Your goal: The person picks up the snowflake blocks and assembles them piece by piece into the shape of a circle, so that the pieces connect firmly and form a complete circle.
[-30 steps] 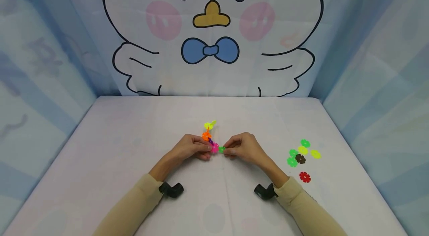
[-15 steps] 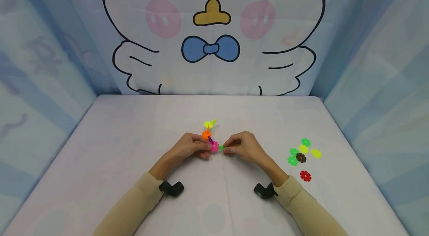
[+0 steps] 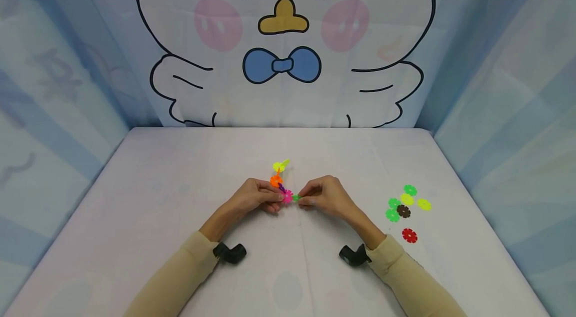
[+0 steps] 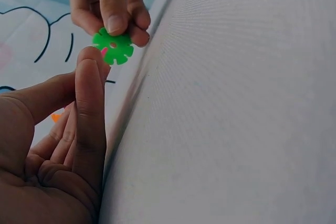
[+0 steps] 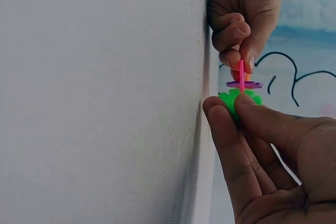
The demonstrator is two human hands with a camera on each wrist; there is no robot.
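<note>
Near the middle of the table, my left hand (image 3: pixel 258 197) pinches a pink notched flower disc (image 3: pixel 288 196) at the end of a short chain. Beyond it the chain runs through a purple disc (image 5: pixel 252 84) and an orange disc (image 3: pixel 276 181) to yellow discs (image 3: pixel 279 167) at the far end. My right hand (image 3: pixel 327 198) pinches a green notched disc (image 4: pixel 113 46) between thumb and fingers. In the right wrist view the green disc meets the pink one edge-on, at right angles. The left fingertips hide part of the pink disc.
To the right on the white table (image 3: pixel 180 157) lie several loose discs: green (image 3: pixel 392 215), yellow (image 3: pixel 424 204), brown (image 3: pixel 403 211) and a red one (image 3: pixel 409 235) closer to the front. A printed curtain (image 3: pixel 283 102) stands behind the table's back edge.
Both hands stay nearly in place. The green disc shows narrower between the right fingertips, which sit slightly closer to the pink disc. The loose discs lie unmoved.
</note>
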